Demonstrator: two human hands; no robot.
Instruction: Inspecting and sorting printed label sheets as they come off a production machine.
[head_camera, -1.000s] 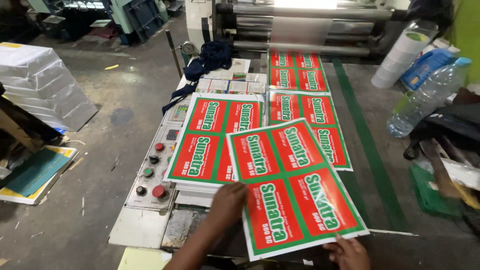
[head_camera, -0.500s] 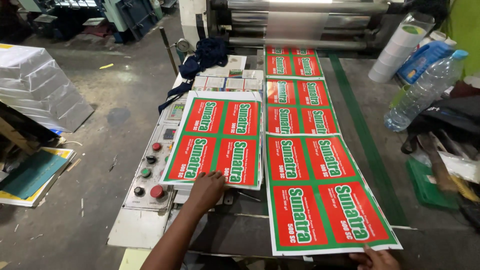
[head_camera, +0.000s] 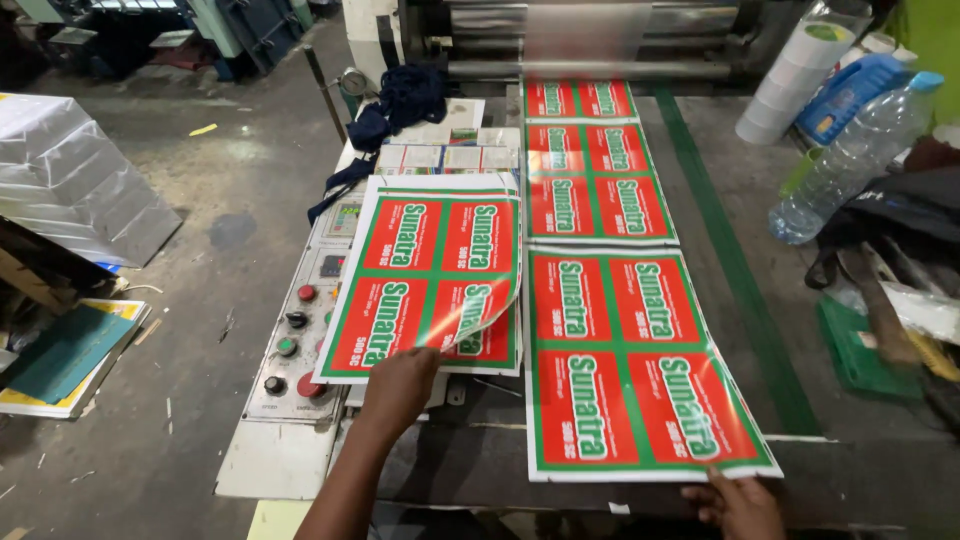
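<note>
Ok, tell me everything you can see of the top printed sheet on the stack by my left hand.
The top printed sheet is glossy, seemingly laminated, with a white margin, green frame and four red panels bearing white lettering. It lies on a stack of like sheets over the machine's control panel. Its near right corner is curled up and folded over, shine showing on the bend. The left hand rests on its near edge.

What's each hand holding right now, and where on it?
Left hand lifts the top sheet of the stack by its near edge; right hand touches the long sheet at its near edge.
</note>
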